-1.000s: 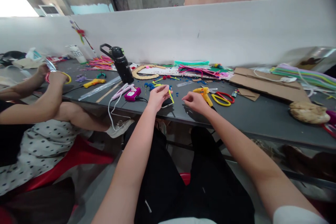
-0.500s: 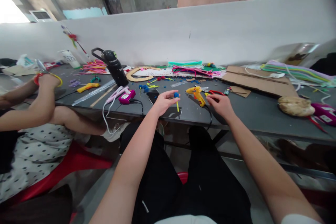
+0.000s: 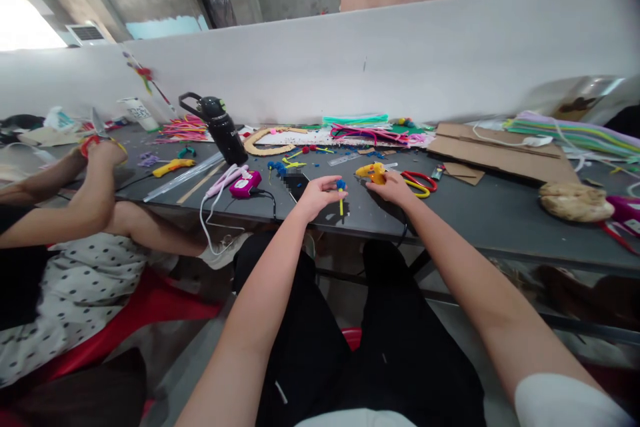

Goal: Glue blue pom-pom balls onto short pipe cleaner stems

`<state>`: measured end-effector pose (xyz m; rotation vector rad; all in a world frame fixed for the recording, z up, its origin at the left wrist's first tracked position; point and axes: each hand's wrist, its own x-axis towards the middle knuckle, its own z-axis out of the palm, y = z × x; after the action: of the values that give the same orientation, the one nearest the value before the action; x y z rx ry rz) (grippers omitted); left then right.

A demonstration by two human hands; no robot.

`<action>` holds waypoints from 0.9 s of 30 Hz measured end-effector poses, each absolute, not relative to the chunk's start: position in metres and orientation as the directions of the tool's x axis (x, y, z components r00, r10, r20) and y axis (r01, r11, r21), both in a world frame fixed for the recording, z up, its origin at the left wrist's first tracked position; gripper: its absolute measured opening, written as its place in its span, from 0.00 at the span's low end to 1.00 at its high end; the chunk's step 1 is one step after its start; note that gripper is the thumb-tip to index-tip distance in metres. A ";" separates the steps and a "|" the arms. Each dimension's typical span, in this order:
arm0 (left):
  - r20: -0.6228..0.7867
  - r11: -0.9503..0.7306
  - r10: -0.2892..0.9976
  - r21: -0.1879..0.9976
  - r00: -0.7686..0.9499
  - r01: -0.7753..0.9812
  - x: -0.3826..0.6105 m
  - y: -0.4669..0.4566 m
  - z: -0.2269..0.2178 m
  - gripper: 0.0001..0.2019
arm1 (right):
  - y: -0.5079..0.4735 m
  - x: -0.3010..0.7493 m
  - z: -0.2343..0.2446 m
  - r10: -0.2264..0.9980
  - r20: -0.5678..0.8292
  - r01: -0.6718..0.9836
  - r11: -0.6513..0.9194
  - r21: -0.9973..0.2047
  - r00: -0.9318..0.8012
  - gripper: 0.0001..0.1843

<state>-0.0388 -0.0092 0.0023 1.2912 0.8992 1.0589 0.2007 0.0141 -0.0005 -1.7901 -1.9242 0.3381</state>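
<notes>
My left hand (image 3: pixel 319 197) pinches a small craft piece made of a blue fuzzy knot (image 3: pixel 341 184) on a short yellow pipe-cleaner stem (image 3: pixel 341 204), which hangs upright above the table's front edge. My right hand (image 3: pixel 391 188) is closed around the handle of a yellow glue gun (image 3: pixel 370 171), whose nozzle points left towards the craft piece. The hand hides most of the glue gun's grip. Just right of that hand lie scissors with red and yellow handles (image 3: pixel 433 180). A dark flat phone-like object (image 3: pixel 299 187) rests behind my left hand.
A black bottle (image 3: pixel 225 137), a magenta box (image 3: pixel 245 184) with cords and a cardboard ring (image 3: pixel 255 145) stand or lie to the left. Cardboard sheets (image 3: pixel 505 153) and bundled pipe cleaners (image 3: pixel 565 132) are on the right. At far left, a co-worker's hands (image 3: pixel 107 152) hold scissors.
My right hand has moved left from beside the scissors and taken hold of the glue gun. The scissors' handles are now uncovered. My left hand keeps the craft piece in nearly the same place.
</notes>
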 end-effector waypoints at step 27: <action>0.079 -0.081 0.992 0.997 0.095 0.011 -0.038 -0.003 -0.001 0.26 | -0.016 0.197 -0.012 0.978 0.140 0.428 0.193 -0.883 -0.153 0.14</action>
<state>-0.0378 -0.0029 -0.0012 1.3224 1.1107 1.1893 0.1969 -0.0162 -0.0117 -1.3370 -1.7066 0.9117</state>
